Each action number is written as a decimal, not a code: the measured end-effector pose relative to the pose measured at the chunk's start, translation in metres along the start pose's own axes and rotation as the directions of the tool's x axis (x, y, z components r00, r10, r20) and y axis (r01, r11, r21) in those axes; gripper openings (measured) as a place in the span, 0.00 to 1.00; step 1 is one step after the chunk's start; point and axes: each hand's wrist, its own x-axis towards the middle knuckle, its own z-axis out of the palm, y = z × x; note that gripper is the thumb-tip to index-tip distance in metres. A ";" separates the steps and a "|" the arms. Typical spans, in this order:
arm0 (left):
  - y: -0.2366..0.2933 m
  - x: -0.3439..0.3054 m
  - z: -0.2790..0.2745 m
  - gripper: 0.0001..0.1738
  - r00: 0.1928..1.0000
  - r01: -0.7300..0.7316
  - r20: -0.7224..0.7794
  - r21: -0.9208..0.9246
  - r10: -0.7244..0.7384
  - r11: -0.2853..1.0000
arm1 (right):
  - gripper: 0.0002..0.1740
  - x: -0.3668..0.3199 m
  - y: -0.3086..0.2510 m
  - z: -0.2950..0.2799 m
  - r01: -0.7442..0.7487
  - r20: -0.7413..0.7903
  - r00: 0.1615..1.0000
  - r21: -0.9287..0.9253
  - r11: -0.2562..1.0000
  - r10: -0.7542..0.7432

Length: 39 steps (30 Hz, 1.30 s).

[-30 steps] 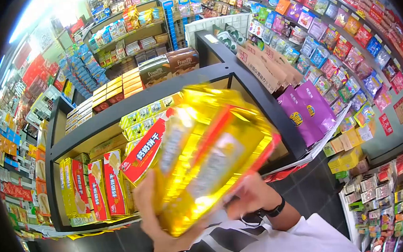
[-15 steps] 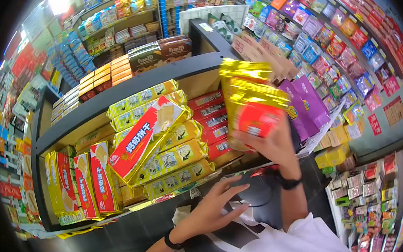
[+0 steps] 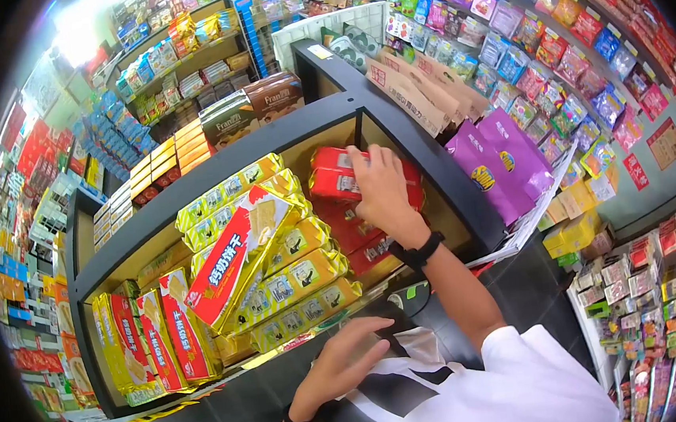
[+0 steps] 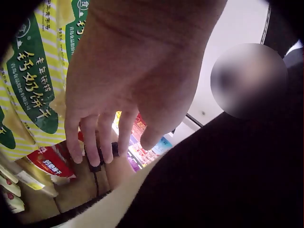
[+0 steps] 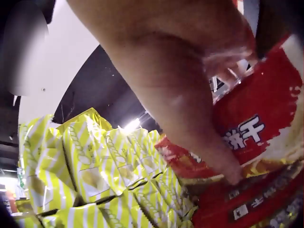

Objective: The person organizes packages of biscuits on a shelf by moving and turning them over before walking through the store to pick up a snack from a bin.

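Note:
My right hand (image 3: 387,194) grips a red biscuit pack (image 3: 330,177) on top of the stack of red packs (image 3: 356,235) at the display bin's right end. In the right wrist view the thumb lies along the near side of that biscuit pack (image 5: 278,102), and the other fingers are over its far side. My left hand (image 3: 344,363) hovers before my body with loose fingers and holds nothing. Green-and-yellow striped biscuit packs (image 4: 33,85) appear beside it in the left wrist view.
Yellow striped packs (image 3: 300,284) fill the bin's middle, with a red-and-yellow pack (image 3: 234,251) slanted across them. Similar packs (image 3: 180,322) stand upright at left. The bin's dark frame (image 3: 466,225) edges the right side, near purple bags (image 3: 501,166) and brown paper bags (image 3: 416,94).
Gold-and-red packs were in both hands at first. My left hand then let go, and the right carried them to the right, then down onto the red stack.

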 end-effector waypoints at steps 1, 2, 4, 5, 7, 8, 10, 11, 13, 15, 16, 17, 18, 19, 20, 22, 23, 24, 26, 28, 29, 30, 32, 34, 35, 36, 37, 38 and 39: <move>0.000 0.001 -0.001 0.22 1.000 0.003 0.011 0.007 -0.003 1.000 | 0.54 0.007 0.002 0.002 0.024 0.048 0.999 0.026 0.999 -0.025; -0.001 0.002 -0.001 0.22 1.000 0.005 0.023 0.015 -0.005 1.000 | 0.54 0.011 0.004 0.005 0.073 0.074 0.995 0.014 0.997 -0.074; -0.007 0.005 -0.001 0.22 0.999 0.028 0.045 0.026 -0.029 0.999 | 0.53 0.017 0.007 0.010 0.171 0.128 0.977 -0.002 0.985 -0.170; -0.009 0.007 -0.001 0.22 0.998 0.039 0.055 0.033 -0.041 0.999 | 0.53 0.021 0.006 0.015 0.178 0.157 0.972 0.003 0.984 -0.177; -0.007 0.012 0.001 0.22 0.993 0.076 0.091 0.054 -0.080 0.996 | 0.55 0.027 0.007 0.044 0.181 0.092 0.977 0.101 0.978 -0.190; -0.007 0.015 0.002 0.22 0.989 0.094 0.109 0.062 -0.101 0.994 | 0.56 0.028 0.010 0.059 0.184 0.060 0.979 0.148 0.972 -0.194; -0.016 0.018 0.005 0.23 0.979 0.088 0.175 0.097 -0.105 0.991 | 0.58 0.024 0.007 0.053 0.158 0.123 0.977 0.126 0.979 -0.173; -0.021 0.020 0.006 0.23 0.974 0.083 0.203 0.112 -0.104 0.990 | 0.59 0.020 0.008 0.049 0.160 0.124 0.977 0.111 0.981 -0.174; -0.025 0.024 0.006 0.25 0.959 0.097 0.254 0.128 -0.127 0.987 | 0.63 0.009 0.009 0.037 0.153 0.139 0.977 0.081 0.985 -0.163; -0.029 0.026 0.005 0.26 0.945 0.102 0.296 0.148 -0.143 0.984 | 0.62 -0.013 0.007 0.031 0.040 0.060 0.997 0.167 0.985 -0.051; -0.030 0.028 0.003 0.27 0.937 0.099 0.316 0.159 -0.146 0.982 | 0.62 -0.023 0.005 0.028 -0.010 0.020 1.000 0.211 0.977 0.006; -0.031 0.029 0.002 0.27 0.930 0.097 0.337 0.169 -0.150 0.981 | 0.59 -0.035 0.002 0.023 -0.031 0.023 0.999 0.243 0.969 0.027; -0.032 0.030 0.002 0.27 0.921 0.122 0.351 0.156 -0.171 0.980 | 0.59 -0.045 -0.003 0.027 -0.042 0.030 0.999 0.265 0.963 0.035; -0.033 0.032 0.002 0.27 0.911 0.146 0.366 0.145 -0.190 0.979 | 0.59 -0.055 -0.007 0.032 -0.053 0.036 0.998 0.286 0.957 0.045; -0.033 0.033 0.002 0.27 0.900 0.168 0.382 0.134 -0.208 0.977 | 0.59 -0.061 -0.010 0.038 -0.065 0.040 0.998 0.305 0.950 0.055; -0.033 0.032 0.001 0.27 0.888 0.172 0.405 0.151 -0.219 0.974 | 0.57 -0.061 -0.014 0.049 -0.052 0.027 0.999 0.365 0.930 0.045; -0.033 0.032 0.000 0.27 0.882 0.173 0.414 0.157 -0.224 0.972 | 0.57 -0.056 -0.018 0.056 -0.053 0.020 0.999 0.393 0.918 0.049; -0.032 0.031 -0.001 0.27 0.887 0.155 0.412 0.157 -0.207 0.975 | 0.57 -0.052 -0.021 0.057 -0.051 0.014 0.999 0.422 0.905 0.049; -0.030 0.024 -0.003 0.27 0.900 0.127 0.397 0.156 -0.180 0.980 | 0.58 -0.049 -0.027 0.055 -0.045 0.028 0.999 0.345 0.937 0.038; -0.022 0.018 -0.008 0.26 0.921 0.108 0.354 0.174 -0.164 0.979 | 0.58 -0.047 -0.034 0.056 -0.037 0.042 0.999 0.314 0.949 0.025; -0.015 0.016 -0.010 0.26 0.932 0.098 0.328 0.182 -0.155 0.978 | 0.57 -0.048 -0.035 0.055 -0.031 0.049 0.999 0.321 0.947 0.016; -0.004 0.013 -0.012 0.25 0.954 0.072 0.274 0.176 -0.119 0.982 | 0.57 -0.048 -0.035 0.056 -0.020 0.055 0.998 0.331 0.943 0.002; 0.025 0.003 -0.024 0.24 0.988 0.032 0.142 0.191 -0.060 0.981 | 0.55 -0.049 -0.036 0.063 0.038 0.011 0.999 0.257 0.966 -0.042; 0.045 -0.005 -0.036 0.28 0.972 -0.088 -0.150 0.478 0.180 0.874 | 0.52 -0.048 -0.039 0.046 0.048 0.012 0.998 0.307 0.951 -0.054; 0.054 -0.007 -0.047 0.29 0.922 -0.054 -0.270 0.618 0.276 0.784 | 0.51 -0.048 -0.038 0.048 0.055 0.008 0.998 0.348 0.936 -0.062; 0.063 -0.008 -0.060 0.31 0.851 0.003 -0.359 0.733 0.384 0.680 | 0.50 -0.048 -0.036 0.051 0.058 0.006 0.998 0.381 0.923 -0.065; 0.071 -0.010 -0.073 0.34 0.803 0.145 -0.442 0.796 0.400 0.588 | 0.47 -0.048 -0.036 0.052 0.071 0.000 0.997 0.366 0.928 -0.076; 0.077 -0.010 -0.086 0.37 0.746 0.286 -0.510 0.826 0.428 0.485 | 0.47 -0.048 -0.036 0.053 0.080 0.001 0.996 0.351 0.933 -0.086; 0.077 -0.008 -0.096 0.39 0.732 0.387 -0.542 0.829 0.413 0.403 | 0.48 -0.048 -0.037 0.054 0.085 0.001 0.996 0.335 0.939 -0.090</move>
